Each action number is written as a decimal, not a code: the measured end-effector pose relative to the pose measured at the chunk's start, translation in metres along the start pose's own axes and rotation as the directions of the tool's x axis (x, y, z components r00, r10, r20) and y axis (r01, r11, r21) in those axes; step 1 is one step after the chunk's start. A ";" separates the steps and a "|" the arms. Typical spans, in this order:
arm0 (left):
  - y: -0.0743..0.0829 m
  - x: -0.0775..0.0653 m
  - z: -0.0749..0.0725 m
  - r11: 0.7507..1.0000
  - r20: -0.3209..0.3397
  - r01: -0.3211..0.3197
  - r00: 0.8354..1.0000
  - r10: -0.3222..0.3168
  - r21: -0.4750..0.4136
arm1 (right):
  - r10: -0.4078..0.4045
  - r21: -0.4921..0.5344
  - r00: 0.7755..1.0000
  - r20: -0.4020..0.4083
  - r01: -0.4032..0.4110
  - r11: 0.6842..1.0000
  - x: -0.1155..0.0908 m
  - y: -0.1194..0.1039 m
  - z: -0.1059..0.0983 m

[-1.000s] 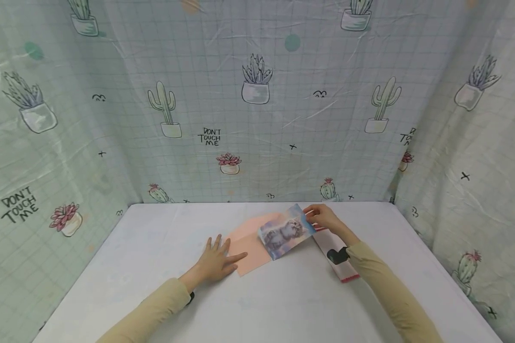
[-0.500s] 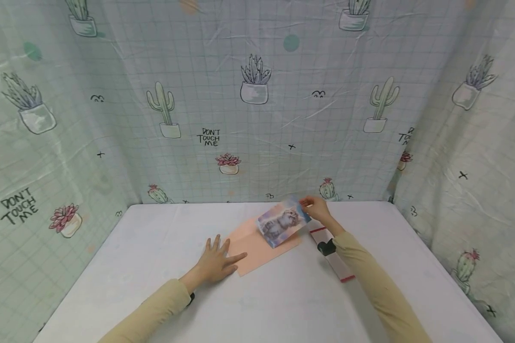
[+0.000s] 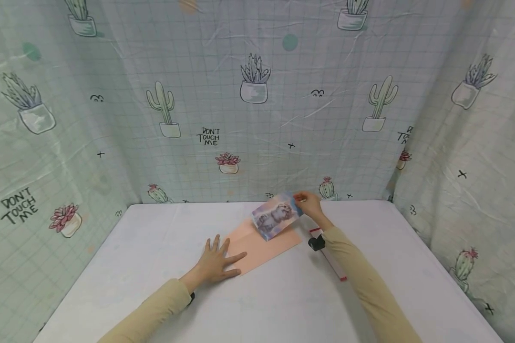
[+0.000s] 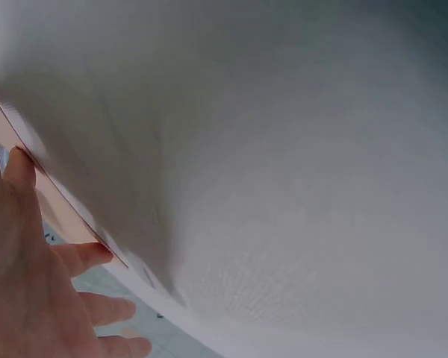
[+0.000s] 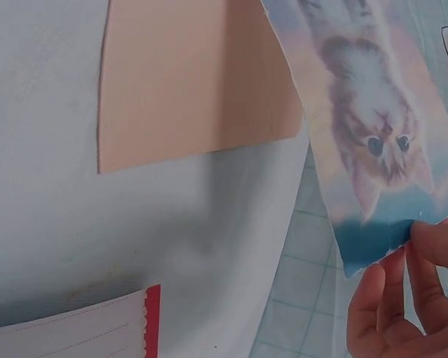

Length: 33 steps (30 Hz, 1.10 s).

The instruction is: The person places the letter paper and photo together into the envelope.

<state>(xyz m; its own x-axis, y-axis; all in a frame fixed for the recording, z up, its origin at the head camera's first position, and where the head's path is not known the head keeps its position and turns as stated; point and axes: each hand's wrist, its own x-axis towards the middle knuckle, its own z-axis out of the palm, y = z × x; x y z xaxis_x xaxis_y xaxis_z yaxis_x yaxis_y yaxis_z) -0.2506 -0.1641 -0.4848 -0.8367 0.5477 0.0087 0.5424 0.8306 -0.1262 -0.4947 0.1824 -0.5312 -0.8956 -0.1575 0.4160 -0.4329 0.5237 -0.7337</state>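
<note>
A peach paper piece, apparently an envelope (image 3: 268, 248), lies flat on the white table. My left hand (image 3: 216, 259) rests on its left edge with spread fingers; in the left wrist view the fingertips (image 4: 97, 253) touch along that edge. My right hand (image 3: 310, 205) pinches the corner of a card with a kitten picture (image 3: 274, 216) between thumb and fingers. The card is held tilted over the far part of the envelope, hiding some of it. In the right wrist view the kitten card (image 5: 381, 127) hangs above the peach paper (image 5: 187, 82).
A white lined paper strip with red ends (image 3: 335, 264) lies under the right forearm, partly covered by it. A fabric backdrop printed with cacti (image 3: 257, 119) rises behind the table (image 3: 154, 238) and along both sides.
My right hand has moved left and away from me with the kitten card, uncovering more of the envelope's right side. The left hand stays in place.
</note>
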 end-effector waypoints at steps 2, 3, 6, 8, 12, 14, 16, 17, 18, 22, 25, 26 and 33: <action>0.000 0.000 0.002 1.000 -0.003 0.004 1.000 -0.004 -0.012 | -0.010 -0.012 1.000 -0.004 0.010 1.000 0.005 0.008 0.004; 0.001 0.000 0.002 1.000 -0.005 0.005 1.000 -0.005 -0.014 | -0.029 0.009 1.000 -0.010 0.029 1.000 0.006 0.008 0.005; 0.001 -0.001 0.004 1.000 -0.006 0.009 1.000 -0.009 -0.013 | 0.001 0.022 1.000 -0.014 0.000 1.000 0.000 -0.022 0.000; 0.001 -0.001 0.005 1.000 0.005 0.015 1.000 -0.015 -0.009 | 0.041 0.031 0.999 -0.027 -0.040 0.999 -0.010 -0.055 -0.007; 0.002 -0.001 0.006 1.000 0.012 0.026 1.000 -0.026 -0.010 | 0.163 0.006 0.986 -0.038 -0.163 0.987 -0.030 -0.118 -0.019; 0.003 -0.001 0.004 0.999 0.012 0.030 0.999 -0.030 -0.010 | 0.158 -0.010 0.986 -0.055 -0.159 0.987 -0.033 -0.130 -0.020; 0.004 -0.002 0.003 0.999 0.011 0.033 0.999 -0.033 -0.010 | 0.155 -0.020 0.986 -0.061 -0.156 0.987 -0.035 -0.135 -0.020; 0.004 -0.002 0.002 0.999 0.009 0.034 0.999 -0.034 -0.008 | 0.145 -0.021 0.988 -0.061 -0.147 0.989 -0.035 -0.135 -0.020; 0.005 -0.002 0.002 0.999 0.008 0.034 0.999 -0.034 -0.008 | 0.139 -0.012 0.988 -0.063 -0.140 0.990 -0.036 -0.136 -0.020; 0.006 -0.002 0.001 0.999 0.005 0.036 0.999 -0.036 0.000 | 0.134 0.026 0.989 -0.060 -0.132 0.991 -0.035 -0.133 -0.018; 0.007 -0.002 0.001 0.999 0.010 0.040 0.999 -0.040 -0.004 | 0.160 0.059 0.987 -0.032 -0.158 0.986 -0.032 -0.131 -0.018; 0.007 -0.002 0.001 0.999 0.013 0.043 0.999 -0.043 -0.006 | 0.186 0.077 0.982 -0.016 -0.184 0.980 -0.032 -0.130 -0.018; 0.007 -0.002 0.001 0.998 0.029 0.055 0.998 -0.056 0.015 | 0.351 0.178 0.912 0.213 -0.389 0.904 -0.029 -0.122 -0.022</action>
<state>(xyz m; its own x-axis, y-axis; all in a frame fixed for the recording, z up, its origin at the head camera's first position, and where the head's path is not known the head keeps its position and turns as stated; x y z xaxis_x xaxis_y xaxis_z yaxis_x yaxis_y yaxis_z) -0.2451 -0.1597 -0.4865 -0.8675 0.4973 -0.0132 0.4941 0.8581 -0.1401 -0.4142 0.1414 -0.4420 -0.9903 -0.1385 0.0077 -0.0610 0.3855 -0.9207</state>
